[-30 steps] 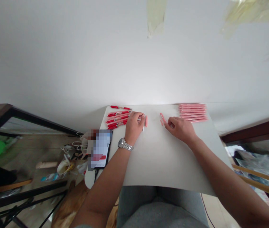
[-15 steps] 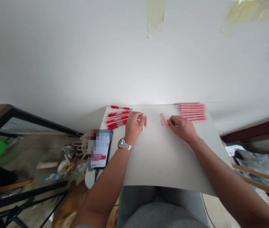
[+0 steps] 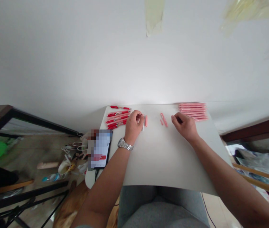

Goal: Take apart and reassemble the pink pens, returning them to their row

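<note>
Pink tube, now set down; right hand, fingers released, withdrawn to its three o'clock; left hand's hold, cannot tell

One phone. Beyond it, at least four red pens. Right of it, three loose pink parts; farther right, six-plus pink sticks.

On the table, pens left (phone nearer), stick row right.

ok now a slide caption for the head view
Left hand beside red pens, right hand near a row of pink sticks, at a white table.
</note>
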The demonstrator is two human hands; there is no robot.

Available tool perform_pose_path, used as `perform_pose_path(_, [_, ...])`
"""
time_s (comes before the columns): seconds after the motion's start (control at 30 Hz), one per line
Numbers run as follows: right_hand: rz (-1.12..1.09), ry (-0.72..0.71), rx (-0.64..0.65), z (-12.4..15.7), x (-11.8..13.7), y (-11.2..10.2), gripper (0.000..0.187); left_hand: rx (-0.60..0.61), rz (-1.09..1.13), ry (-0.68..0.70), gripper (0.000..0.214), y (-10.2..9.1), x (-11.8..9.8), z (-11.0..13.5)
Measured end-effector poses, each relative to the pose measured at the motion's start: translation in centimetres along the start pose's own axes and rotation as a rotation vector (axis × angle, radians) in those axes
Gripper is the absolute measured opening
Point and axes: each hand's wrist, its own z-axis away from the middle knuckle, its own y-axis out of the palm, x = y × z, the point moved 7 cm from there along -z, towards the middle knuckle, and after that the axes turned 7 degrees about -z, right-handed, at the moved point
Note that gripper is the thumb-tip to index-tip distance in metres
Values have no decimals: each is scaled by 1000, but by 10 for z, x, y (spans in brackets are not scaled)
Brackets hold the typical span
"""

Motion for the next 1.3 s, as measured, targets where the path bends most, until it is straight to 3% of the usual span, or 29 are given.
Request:
perform_pose_path(0.43, [31, -61, -30, -2, -1, 1, 29, 4, 52, 34, 9, 0, -4, -1])
perform_pose_path(0.83, [165, -211, 110, 1, 1, 16, 20, 18, 56, 36, 9, 2, -4, 0])
perform_pose_path(1.3, [248, -237, 143, 4, 4, 22, 22, 41, 39, 67, 9, 4, -11, 1])
